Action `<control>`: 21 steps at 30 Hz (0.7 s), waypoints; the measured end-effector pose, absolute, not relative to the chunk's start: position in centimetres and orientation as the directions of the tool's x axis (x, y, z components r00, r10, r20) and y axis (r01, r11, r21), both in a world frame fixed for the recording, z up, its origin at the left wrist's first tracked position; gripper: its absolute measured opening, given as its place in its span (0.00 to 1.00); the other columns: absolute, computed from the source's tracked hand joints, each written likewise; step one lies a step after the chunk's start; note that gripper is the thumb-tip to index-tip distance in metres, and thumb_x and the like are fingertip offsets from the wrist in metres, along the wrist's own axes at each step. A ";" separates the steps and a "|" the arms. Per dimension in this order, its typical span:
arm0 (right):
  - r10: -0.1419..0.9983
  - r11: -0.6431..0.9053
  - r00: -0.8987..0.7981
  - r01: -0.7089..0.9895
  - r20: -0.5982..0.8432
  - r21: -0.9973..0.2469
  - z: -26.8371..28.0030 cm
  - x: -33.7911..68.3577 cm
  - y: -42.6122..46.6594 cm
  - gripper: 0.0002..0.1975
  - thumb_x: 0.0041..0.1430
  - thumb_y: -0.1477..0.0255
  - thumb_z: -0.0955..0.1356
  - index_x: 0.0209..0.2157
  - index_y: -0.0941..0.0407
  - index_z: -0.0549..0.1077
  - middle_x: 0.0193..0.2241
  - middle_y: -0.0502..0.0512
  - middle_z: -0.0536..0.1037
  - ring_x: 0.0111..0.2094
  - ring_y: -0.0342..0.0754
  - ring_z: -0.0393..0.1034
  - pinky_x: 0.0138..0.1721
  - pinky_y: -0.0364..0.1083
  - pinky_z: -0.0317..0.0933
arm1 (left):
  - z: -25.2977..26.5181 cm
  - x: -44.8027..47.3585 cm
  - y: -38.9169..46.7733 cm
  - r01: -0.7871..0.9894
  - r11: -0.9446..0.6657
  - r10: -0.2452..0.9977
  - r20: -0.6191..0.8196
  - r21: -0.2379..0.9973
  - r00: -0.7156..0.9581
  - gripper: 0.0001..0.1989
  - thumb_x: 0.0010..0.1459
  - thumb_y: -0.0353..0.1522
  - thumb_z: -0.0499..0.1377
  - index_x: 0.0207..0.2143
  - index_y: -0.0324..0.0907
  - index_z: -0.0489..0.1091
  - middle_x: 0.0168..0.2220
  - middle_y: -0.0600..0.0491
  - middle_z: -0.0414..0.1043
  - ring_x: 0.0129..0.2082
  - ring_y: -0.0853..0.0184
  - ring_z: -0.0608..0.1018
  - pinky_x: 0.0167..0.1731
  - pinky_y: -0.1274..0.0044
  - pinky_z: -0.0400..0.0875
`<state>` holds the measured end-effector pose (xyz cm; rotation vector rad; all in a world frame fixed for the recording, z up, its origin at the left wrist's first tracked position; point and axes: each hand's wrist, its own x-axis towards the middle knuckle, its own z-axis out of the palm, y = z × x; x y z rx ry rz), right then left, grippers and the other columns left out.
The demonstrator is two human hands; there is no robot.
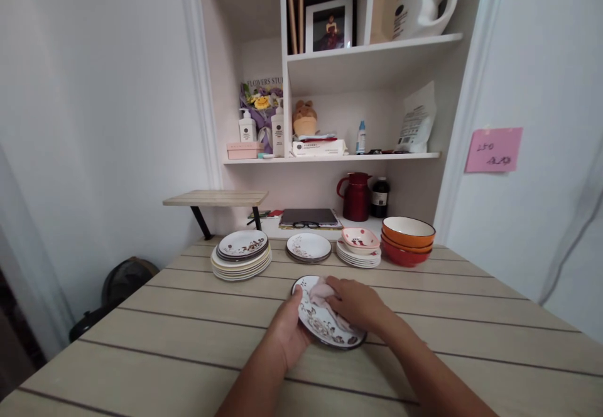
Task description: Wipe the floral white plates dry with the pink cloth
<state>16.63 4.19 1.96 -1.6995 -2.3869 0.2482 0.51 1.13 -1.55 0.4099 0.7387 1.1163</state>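
A white plate (320, 326) with a dark rim and brown flower pattern is tilted just above the table, in front of me. My left hand (291, 329) grips its left edge, thumb on the upper face and fingers underneath. Pressed on the plate's face is a pale pink cloth (322, 292), bunched beneath my right hand (355, 301), whose fingers are closed over it. Part of the cloth trails down across the plate toward its right edge. The fingers under the plate are hidden.
Behind the plate stand a tall plate stack (241, 269), a low plate stack (308, 247), small dishes with a pink bowl (360, 239) on top, and orange and red bowls (407, 241). Farther back are a small raised shelf (217, 198), a laptop (308, 217) and a red jug (357, 197).
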 end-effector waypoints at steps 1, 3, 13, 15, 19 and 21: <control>0.937 0.347 -0.345 0.899 0.054 -0.267 2.1 16.9 4.0 0.21 0.57 0.67 0.63 0.52 0.52 0.70 0.44 0.62 0.78 0.43 0.57 0.72 0.38 0.49 0.58 | -1.6 0.5 1.1 -0.658 0.409 0.910 -0.330 0.632 0.249 0.24 0.62 0.41 0.53 0.52 0.33 0.68 0.41 0.40 0.79 0.41 0.58 0.79 0.44 0.69 0.71; 0.907 0.413 -0.416 0.850 0.062 -0.328 2.3 17.2 3.5 0.20 0.54 0.68 0.64 0.50 0.52 0.71 0.44 0.59 0.79 0.44 0.55 0.72 0.40 0.48 0.58 | -1.6 0.5 1.2 -0.662 0.418 0.907 -0.329 0.622 0.263 0.24 0.62 0.41 0.53 0.52 0.33 0.68 0.41 0.40 0.79 0.42 0.57 0.79 0.44 0.69 0.71; 0.905 0.426 -0.382 0.817 0.189 -0.388 0.9 14.4 3.7 0.22 0.58 0.68 0.63 0.55 0.50 0.68 0.48 0.57 0.75 0.46 0.52 0.70 0.42 0.46 0.57 | -1.9 0.2 1.4 -0.689 0.381 0.924 -0.285 0.616 0.256 0.23 0.61 0.41 0.55 0.50 0.32 0.70 0.38 0.41 0.79 0.35 0.59 0.80 0.41 0.70 0.72; 0.925 0.379 -0.343 0.856 0.162 -0.351 0.9 14.4 4.1 0.23 0.59 0.66 0.62 0.56 0.50 0.66 0.48 0.58 0.74 0.45 0.53 0.70 0.41 0.47 0.57 | -1.9 0.2 1.4 -0.679 0.386 0.922 -0.292 0.624 0.255 0.23 0.61 0.41 0.55 0.51 0.33 0.70 0.38 0.41 0.79 0.36 0.59 0.80 0.42 0.70 0.71; 0.941 0.338 -0.321 0.895 0.106 -0.290 1.5 15.4 4.3 0.22 0.60 0.65 0.61 0.55 0.52 0.67 0.47 0.61 0.75 0.45 0.56 0.71 0.39 0.49 0.58 | -1.7 0.4 1.4 -0.671 0.395 0.916 -0.320 0.627 0.240 0.23 0.62 0.41 0.53 0.52 0.32 0.68 0.38 0.40 0.79 0.39 0.58 0.80 0.43 0.70 0.71; 0.936 0.352 -0.342 0.895 0.087 -0.275 1.8 16.2 4.0 0.22 0.58 0.66 0.61 0.54 0.53 0.68 0.46 0.62 0.76 0.45 0.57 0.71 0.40 0.49 0.58 | -1.5 0.5 1.3 -0.667 0.403 0.912 -0.332 0.627 0.239 0.23 0.62 0.40 0.53 0.52 0.32 0.68 0.39 0.40 0.79 0.40 0.58 0.80 0.44 0.69 0.71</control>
